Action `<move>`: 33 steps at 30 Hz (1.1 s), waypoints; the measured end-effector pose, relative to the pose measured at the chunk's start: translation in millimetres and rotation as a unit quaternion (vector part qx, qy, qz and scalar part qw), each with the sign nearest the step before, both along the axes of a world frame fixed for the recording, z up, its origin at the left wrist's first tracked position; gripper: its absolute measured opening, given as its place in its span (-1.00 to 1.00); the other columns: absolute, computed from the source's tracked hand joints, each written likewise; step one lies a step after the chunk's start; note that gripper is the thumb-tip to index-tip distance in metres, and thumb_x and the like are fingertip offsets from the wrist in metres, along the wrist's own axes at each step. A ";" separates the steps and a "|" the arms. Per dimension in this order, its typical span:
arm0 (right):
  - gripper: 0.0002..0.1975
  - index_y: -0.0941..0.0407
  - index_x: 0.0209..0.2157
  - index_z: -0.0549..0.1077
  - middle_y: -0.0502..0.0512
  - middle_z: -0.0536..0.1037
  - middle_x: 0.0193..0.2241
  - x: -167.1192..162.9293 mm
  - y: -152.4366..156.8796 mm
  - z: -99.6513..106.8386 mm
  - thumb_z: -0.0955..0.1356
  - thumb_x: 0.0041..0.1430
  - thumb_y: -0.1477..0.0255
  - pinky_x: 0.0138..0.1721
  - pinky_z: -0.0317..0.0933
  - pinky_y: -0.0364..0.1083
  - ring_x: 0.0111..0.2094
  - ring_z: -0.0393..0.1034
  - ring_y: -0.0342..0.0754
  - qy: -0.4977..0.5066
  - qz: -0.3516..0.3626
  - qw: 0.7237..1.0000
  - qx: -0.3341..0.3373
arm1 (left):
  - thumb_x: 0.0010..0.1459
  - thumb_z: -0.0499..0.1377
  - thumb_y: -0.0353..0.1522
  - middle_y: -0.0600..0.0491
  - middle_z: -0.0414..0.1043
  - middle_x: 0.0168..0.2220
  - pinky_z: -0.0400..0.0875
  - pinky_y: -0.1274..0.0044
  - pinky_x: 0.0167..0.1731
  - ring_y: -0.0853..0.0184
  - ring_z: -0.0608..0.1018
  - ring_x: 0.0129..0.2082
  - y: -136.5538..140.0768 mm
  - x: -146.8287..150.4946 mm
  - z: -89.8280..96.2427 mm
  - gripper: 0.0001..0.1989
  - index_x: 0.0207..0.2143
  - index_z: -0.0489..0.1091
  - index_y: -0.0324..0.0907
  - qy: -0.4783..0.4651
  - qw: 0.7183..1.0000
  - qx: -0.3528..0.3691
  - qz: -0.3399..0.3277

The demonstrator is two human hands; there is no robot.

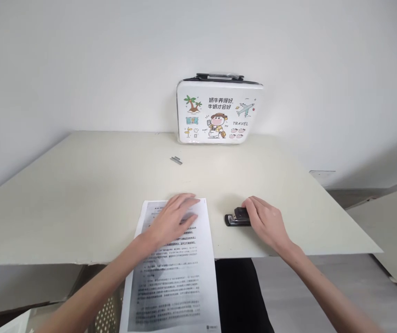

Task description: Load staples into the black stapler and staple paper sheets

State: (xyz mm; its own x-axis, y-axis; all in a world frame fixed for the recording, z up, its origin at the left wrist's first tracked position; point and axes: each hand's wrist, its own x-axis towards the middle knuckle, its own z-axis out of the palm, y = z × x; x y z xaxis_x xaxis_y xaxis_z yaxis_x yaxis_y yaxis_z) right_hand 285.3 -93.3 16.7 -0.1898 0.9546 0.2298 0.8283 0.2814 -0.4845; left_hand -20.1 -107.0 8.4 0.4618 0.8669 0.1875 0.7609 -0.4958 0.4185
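Printed paper [170, 286] lies over the table's front edge, its lower part sticking out beyond it. My left hand [175, 219] rests on the upper part of the paper with its fingers apart, covering some of the text. To the right of the paper, a black stapler [238, 218] sits on the table with its front end pointing left toward the paper. My right hand [265, 219] is wrapped round the stapler's rear, which it hides. A gap of table separates the stapler from the paper's right edge.
A white carrying case [215, 111] with cartoon prints stands against the wall at the table's back. Small grey strips, apparently staples [176, 160], lie in front of it. The pale table [90, 199] ends in a front edge close to my forearms.
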 end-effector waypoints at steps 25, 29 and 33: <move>-0.63 0.00 -0.09 0.46 0.15 0.61 -0.12 55.9 -10.1 -27.3 0.39 0.31 0.00 -0.29 0.43 -0.01 -0.18 0.51 0.10 0.169 0.049 0.980 -0.095 | 0.43 0.08 0.00 0.17 -0.01 0.53 0.26 0.04 0.36 -0.02 0.08 0.51 -52.2 -95.0 17.4 -0.33 0.50 -0.01 0.23 0.167 0.984 -0.020 0.062; -0.59 0.01 -0.11 0.51 0.14 0.62 -0.16 59.1 -9.5 -24.5 0.42 0.26 -0.02 -0.26 0.43 -0.01 -0.19 0.49 0.10 0.209 0.026 0.974 -0.086 | 0.42 0.09 0.01 0.18 -0.17 0.55 0.06 -0.03 0.42 -0.06 -0.04 0.53 -60.7 -105.3 13.9 -0.20 0.53 -0.26 0.27 0.189 0.981 -0.024 0.033; -0.58 0.02 -0.11 0.54 0.10 0.63 -0.24 61.3 -11.8 -20.9 0.45 0.22 -0.02 -0.30 0.38 -0.04 -0.26 0.47 0.06 0.242 -0.039 0.967 -0.074 | 0.47 0.02 0.00 0.10 -0.26 0.57 -0.13 -0.07 0.45 -0.07 -0.12 0.54 -53.1 -69.8 10.6 -0.22 0.55 -0.33 0.17 0.204 0.979 -0.011 0.020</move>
State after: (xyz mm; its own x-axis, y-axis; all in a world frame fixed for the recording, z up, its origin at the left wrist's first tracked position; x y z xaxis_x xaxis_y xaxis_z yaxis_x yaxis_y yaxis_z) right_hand 346.7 -105.1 -4.2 -0.0200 0.9909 0.1334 0.5097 0.1249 -0.8512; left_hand -89.9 -160.1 19.0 0.4595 0.8879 -0.0233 0.8857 -0.4561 0.0860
